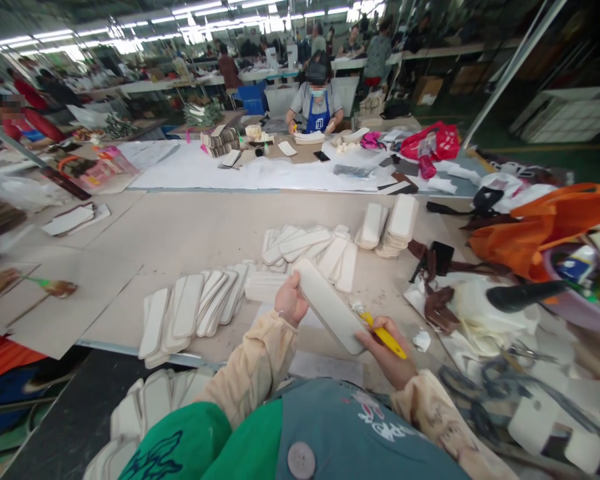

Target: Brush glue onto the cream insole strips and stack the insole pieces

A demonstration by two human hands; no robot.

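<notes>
My left hand (291, 301) is closed on the upper left end of a long off-white padded piece (327, 307) with rounded corners, which slants down to the right above the table. My right hand (387, 350) grips a yellow-handled tool (391, 341); its pale tip is too blurred to name. Fingers of that same hand also touch the lower right end of the piece. Just beyond my hands lie fanned rows of similar off-white pieces (187, 308), with another heap (305, 243) behind them and two upright-looking stacks (401, 217) farther right.
More pieces (150, 400) are piled low at my left. On the right are an orange bag (545, 227), a white jug (495, 310), brown scraps and scissors (530, 353). A co-worker's hand (0, 283) is at the left, near a green-handled brush (55, 287). Another person (317, 107) sits opposite.
</notes>
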